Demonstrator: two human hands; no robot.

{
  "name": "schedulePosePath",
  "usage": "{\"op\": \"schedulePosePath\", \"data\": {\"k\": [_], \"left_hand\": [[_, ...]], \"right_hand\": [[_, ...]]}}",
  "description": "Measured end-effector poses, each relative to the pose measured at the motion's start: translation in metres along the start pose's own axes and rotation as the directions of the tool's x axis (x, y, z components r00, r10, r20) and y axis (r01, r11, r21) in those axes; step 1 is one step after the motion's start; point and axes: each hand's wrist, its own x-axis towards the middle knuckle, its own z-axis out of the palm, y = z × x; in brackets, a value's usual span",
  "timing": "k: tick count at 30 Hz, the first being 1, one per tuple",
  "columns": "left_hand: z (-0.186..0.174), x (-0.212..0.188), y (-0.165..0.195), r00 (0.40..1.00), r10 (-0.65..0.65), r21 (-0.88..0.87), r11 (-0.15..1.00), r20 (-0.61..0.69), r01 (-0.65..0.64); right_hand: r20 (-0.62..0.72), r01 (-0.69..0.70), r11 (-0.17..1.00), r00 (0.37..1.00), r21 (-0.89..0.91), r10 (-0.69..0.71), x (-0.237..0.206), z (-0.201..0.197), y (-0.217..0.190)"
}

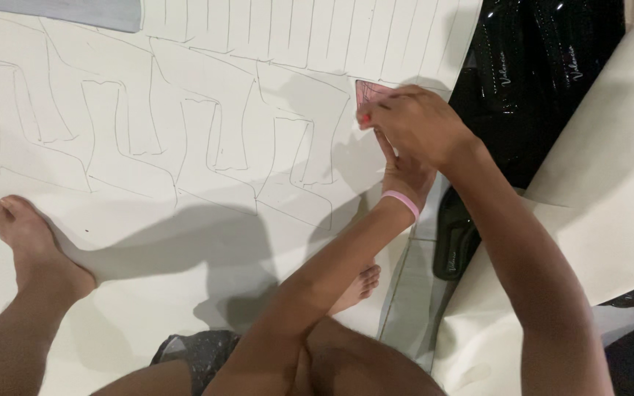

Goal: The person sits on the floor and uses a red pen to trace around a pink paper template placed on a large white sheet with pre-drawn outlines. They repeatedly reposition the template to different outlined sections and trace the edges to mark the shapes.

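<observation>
Head view: right hand (416, 125) pinches a small pink template (368, 92) flat at the white sheet's (185, 242) far edge; left hand (405, 176), mostly hidden beneath it, grip impossible to tell.

Both hands (409, 139) press a pink template (367, 93), seemingly, onto white sheet (185, 242).

A large sheet (185, 242) is lying flat on the floor, filling the left and middle of the view. The left hand (405, 176) and the right hand (416, 121) are meeting near the sheet's right edge, the right hand sitting over the left, both touching a small template piece (368, 92) lying on the sheet. A second sheet (596, 220) is lying to the right, overlapping a glossy material (537, 66) spreading behind it. One bare foot (34, 249) is resting on the large sheet at the left, another foot (361, 284) lying under the left forearm
</observation>
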Motion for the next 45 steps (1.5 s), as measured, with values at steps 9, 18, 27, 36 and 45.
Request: {"op": "schedulePosePath", "data": {"k": [9, 18, 27, 36, 45], "left_hand": [[-0.011, -0.011, -0.014, 0.996, 0.059, -0.041, 0.998, 0.070, -0.056], [0.025, -0.013, -0.027, 0.958, 0.051, -0.194, 0.975, -0.283, -0.109], [0.027, -0.022, -0.047, 0.913, 0.095, -0.194, 0.963, -0.397, -0.185], [0.012, -0.024, -0.066, 0.961, 0.145, -0.305, 0.928, -0.234, -0.214], [0.016, -0.022, -0.070, 0.954, 0.160, -0.331, 0.912, -0.255, -0.242]], "right_hand": [[-0.146, -0.061, 0.996, 0.988, -0.062, 0.051, 0.021, 0.008, 0.023], [-0.083, -0.314, 0.949, 0.947, -0.035, 0.311, -0.060, -0.008, 0.029], [-0.269, -0.461, 0.811, 0.781, 0.361, 0.564, -0.115, 0.005, 0.022], [-0.363, -0.359, 0.857, 0.793, 0.369, 0.489, -0.150, 0.045, -0.025], [-0.170, -0.567, 0.674, 0.692, 0.474, 0.701, -0.207, 0.070, -0.091]]}}
